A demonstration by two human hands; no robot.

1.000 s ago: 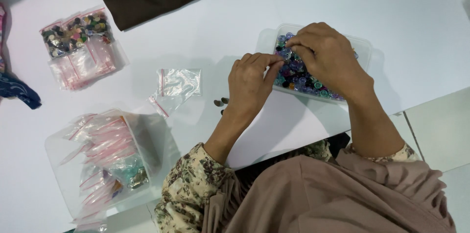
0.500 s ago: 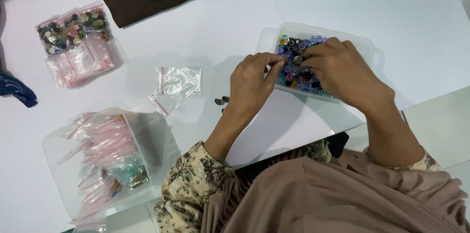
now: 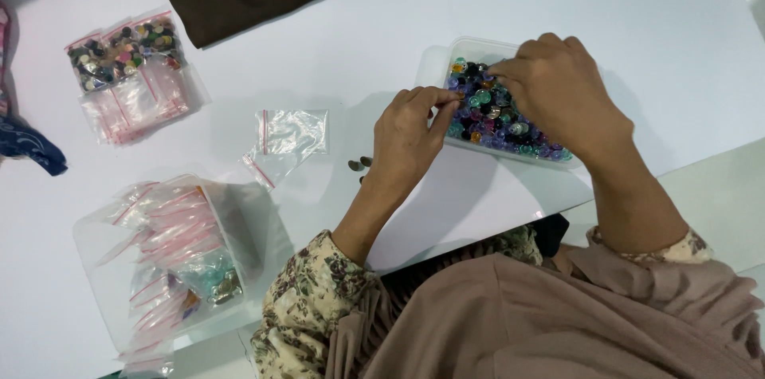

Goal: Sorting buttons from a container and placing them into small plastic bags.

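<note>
Both hands have shifted: right hand [image 3: 558, 88] digs, its grip hidden, in the clear plastic tray of coloured beads [image 3: 498, 112] near the counter's [image 3: 358, 52] front edge, while left hand [image 3: 410, 140] pinches something tiny that could slip and roll off.

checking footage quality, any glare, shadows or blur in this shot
Head view: even, bright light; soft shadows under the left hand and right hand on the white table; mild sheen on the empty clear bag; beads fairly sharp, no obvious motion blur.

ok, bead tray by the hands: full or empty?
Full: the tray is packed with mixed coloured beads, right hand in it.
</note>
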